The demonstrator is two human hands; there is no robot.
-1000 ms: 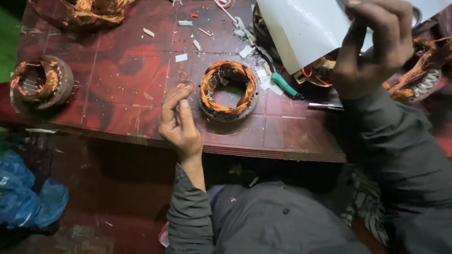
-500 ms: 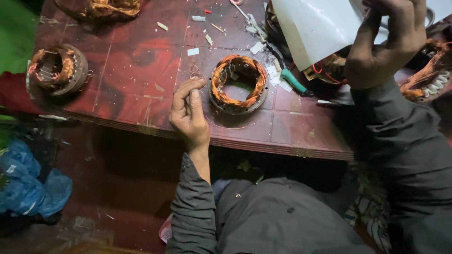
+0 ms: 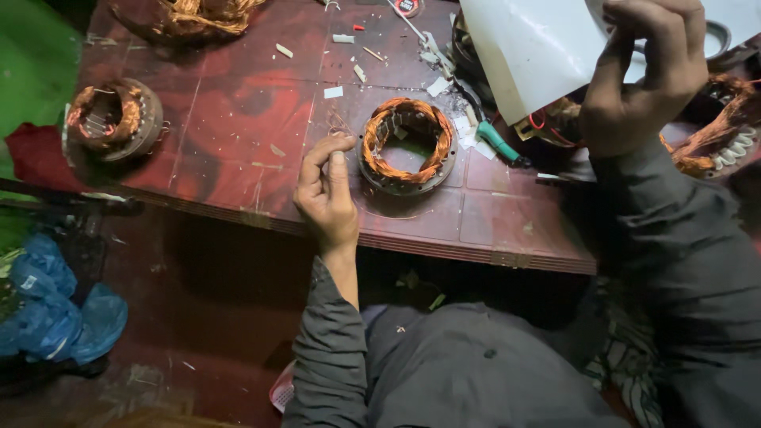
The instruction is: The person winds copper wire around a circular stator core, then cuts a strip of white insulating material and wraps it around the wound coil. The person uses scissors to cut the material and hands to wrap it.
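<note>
The right hand [image 3: 646,75] gripped a white sheet [image 3: 531,55] at one o'clock, fingers clamped on it. The left hand [image 3: 326,194], fingers loosely curled and empty, rested at nine o'clock of the copper-wound stator [image 3: 407,147]. Cutting insulation seemed in hand; fitting it likely needs steadying the stator.

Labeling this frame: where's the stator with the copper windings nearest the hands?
Head view, centre of the red table: the wound stator lies flat just right of the left hand, with a green-handled tool to its right.
</note>
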